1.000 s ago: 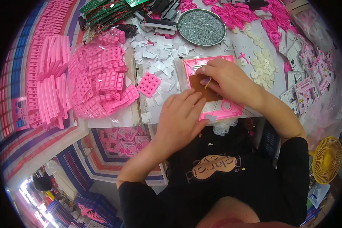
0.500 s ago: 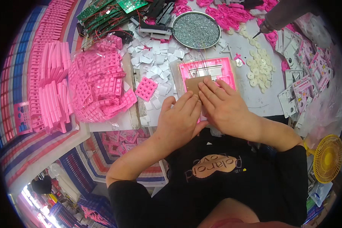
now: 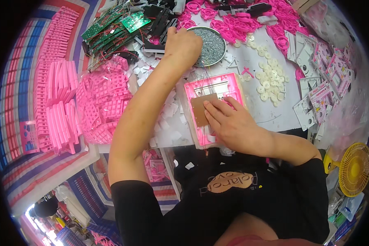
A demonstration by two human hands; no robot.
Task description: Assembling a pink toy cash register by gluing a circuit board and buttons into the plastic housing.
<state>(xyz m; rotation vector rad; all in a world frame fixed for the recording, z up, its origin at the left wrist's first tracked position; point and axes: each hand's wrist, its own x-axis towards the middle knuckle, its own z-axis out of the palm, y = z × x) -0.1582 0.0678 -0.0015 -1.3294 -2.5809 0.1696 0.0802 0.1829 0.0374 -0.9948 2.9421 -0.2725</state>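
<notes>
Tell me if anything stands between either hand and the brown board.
Thin wires over the pink case lie between the left hand, at the dish, and the board. Nothing visible blocks the right hand, which rests on the board.

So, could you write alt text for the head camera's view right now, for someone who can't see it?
A person's right hand lies flat on a brown board over a pink plastic case, while the left hand is at the edge of a round dish of small metal pieces. Green circuit boards, pink keypads and pale discs lie around them.
</notes>
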